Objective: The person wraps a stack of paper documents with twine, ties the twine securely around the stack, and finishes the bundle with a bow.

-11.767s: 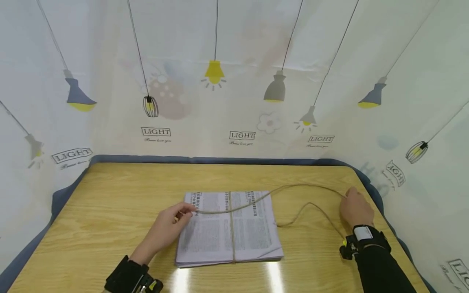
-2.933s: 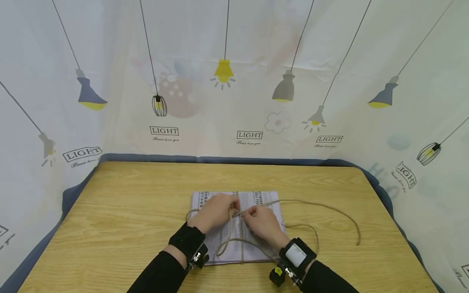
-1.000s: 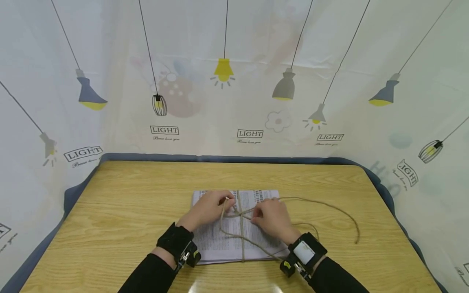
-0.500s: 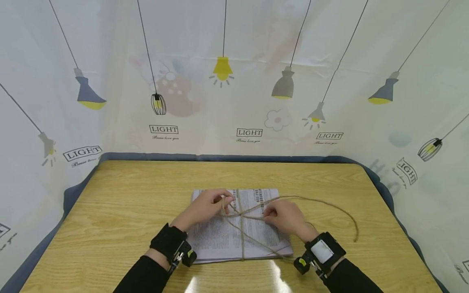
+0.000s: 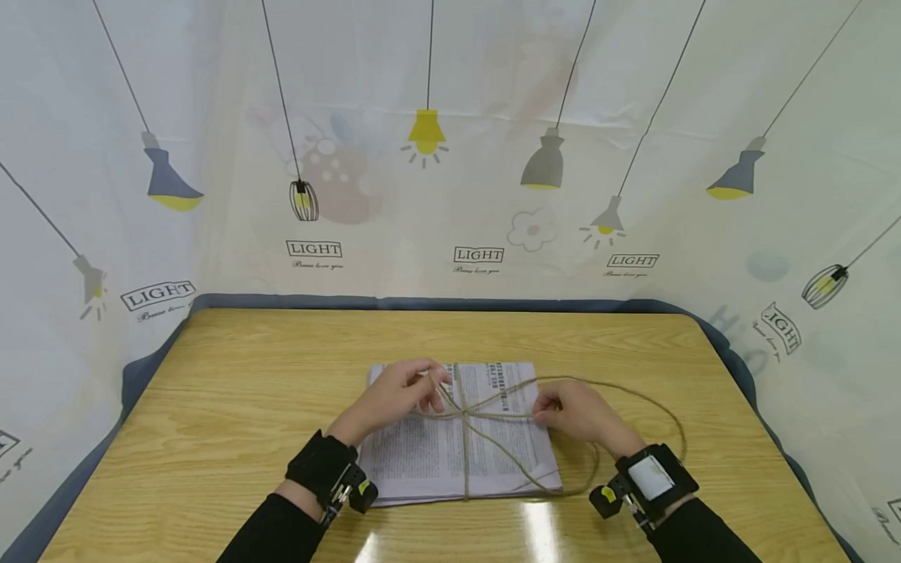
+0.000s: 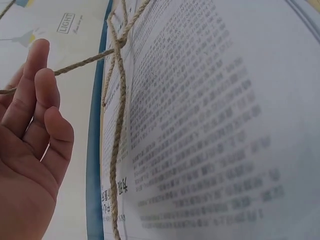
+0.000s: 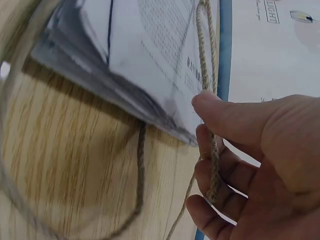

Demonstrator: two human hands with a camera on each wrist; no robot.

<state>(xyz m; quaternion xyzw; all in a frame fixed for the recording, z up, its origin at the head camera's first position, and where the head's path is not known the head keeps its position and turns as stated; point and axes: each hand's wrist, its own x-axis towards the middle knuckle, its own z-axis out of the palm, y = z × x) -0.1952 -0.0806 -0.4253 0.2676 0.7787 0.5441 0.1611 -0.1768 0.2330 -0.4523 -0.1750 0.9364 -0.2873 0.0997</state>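
A flat stack of folded newspapers [image 5: 415, 461] lies on the table, with brown twine [image 5: 465, 461] running over it from back to front and crosswise. The strands meet in a crossing [image 6: 120, 44] on top of the stack. Above the stack's left half, my left hand [image 5: 401, 395] holds a raised strand that passes behind its fingers in the left wrist view. My right hand [image 5: 580, 410] is at the stack's right edge. Its thumb and fingers pinch a doubled strand of twine [image 7: 204, 60], whose short tip hangs down over the fingers.
A loose length of twine [image 5: 633, 392] curves over the wooden table [image 5: 281, 352] on the right. Another loop bends round the stack's front right corner. A printed curtain [image 5: 394, 266] hangs behind the table's far edge.
My right hand has moved right from the middle of the stack to its edge, drawing its strand straight. Both hands have spread apart, and the crossing has drawn in. Earlier, one strand was held stretched across the newspapers.
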